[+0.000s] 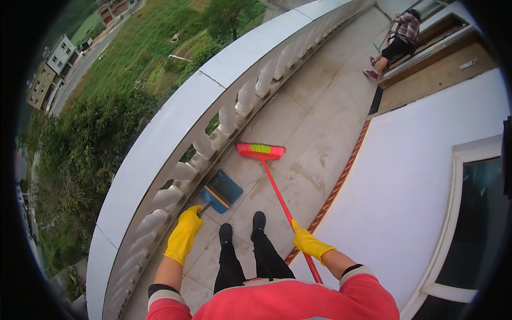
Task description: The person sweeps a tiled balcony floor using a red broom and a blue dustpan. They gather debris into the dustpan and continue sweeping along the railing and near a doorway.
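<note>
Red top (288,301), broom (278,192) btwn balustrade (181,109) & wall (384,186), co-worker (404,36) nr wood frame (426,88)

The pale, patchily stained tile floor (333,136) seems to bear a red broom head (261,151) and a blue dustpan (224,189).

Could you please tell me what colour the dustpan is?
The dustpan is mostly blue, as the head view shows.
</note>
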Motion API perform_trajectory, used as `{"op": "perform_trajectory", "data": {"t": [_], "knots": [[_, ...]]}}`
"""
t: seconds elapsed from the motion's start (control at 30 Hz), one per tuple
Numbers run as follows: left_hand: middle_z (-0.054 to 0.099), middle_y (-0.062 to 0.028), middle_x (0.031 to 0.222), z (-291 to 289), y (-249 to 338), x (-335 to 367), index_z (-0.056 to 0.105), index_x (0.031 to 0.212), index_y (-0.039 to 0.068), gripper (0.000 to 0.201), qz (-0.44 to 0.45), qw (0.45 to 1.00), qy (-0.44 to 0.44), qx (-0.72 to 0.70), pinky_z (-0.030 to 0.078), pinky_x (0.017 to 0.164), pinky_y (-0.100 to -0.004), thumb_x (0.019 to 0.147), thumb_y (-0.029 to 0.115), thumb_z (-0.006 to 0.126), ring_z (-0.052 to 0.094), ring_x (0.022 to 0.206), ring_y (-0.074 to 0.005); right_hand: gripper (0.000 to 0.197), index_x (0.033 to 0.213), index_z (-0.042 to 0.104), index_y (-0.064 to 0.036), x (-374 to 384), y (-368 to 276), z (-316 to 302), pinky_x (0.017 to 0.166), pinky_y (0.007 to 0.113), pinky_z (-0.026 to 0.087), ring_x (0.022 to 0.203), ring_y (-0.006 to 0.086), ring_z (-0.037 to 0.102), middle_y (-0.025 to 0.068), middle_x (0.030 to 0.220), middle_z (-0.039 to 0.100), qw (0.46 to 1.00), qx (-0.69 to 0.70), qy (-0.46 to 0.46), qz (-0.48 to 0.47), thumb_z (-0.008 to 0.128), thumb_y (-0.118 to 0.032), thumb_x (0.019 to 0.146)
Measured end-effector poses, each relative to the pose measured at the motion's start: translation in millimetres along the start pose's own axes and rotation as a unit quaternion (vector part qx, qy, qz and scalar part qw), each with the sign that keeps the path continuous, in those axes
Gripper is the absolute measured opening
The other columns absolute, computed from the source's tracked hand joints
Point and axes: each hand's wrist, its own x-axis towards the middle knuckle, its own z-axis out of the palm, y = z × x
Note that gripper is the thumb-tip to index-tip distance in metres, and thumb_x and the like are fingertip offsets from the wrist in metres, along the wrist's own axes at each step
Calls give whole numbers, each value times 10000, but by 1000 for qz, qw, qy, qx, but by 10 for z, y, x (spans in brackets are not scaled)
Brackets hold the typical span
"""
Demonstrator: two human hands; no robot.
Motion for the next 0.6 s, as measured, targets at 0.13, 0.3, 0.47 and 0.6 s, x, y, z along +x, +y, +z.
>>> {"op": "perform_trajectory", "data": {"t": [0.13,0.3,0.47,0.6], "knots": [[658,-173,1200,-12,92,61,653,1209,123,418,4,998,13,55,462,983,-391,798,46,635,593,1149,-364,799,1569,203,-171,-764,-80,503,599,366,492,651,266,606,180,818,608,991,110,-76,23,586,-96,872],[674,-165,1148,57,-124,117,665,1131,138,372,15,999,-12,36,484,917,-409,764,75,670,617,1085,-371,761,1555,276,-204,-1856,-314,206,533,294,451,595,159,526,60,711,529,965,233,-118,-8,628,-143,882],[687,-158,1096,217,-209,-167,666,1101,144,333,51,998,-22,28,491,874,-400,772,92,668,632,1044,-360,655,1509,371,-180,-2269,-261,832,534,292,460,560,142,527,67,752,549,962,274,-7,-11,596,-128,896],[696,-138,1085,424,-332,-445,667,1137,143,360,107,994,24,9,495,862,-386,780,95,679,644,1029,-327,677,1492,401,-189,-2449,-49,1194,463,295,432,498,134,499,45,690,542,925,366,57,84,628,-89,863]]}}
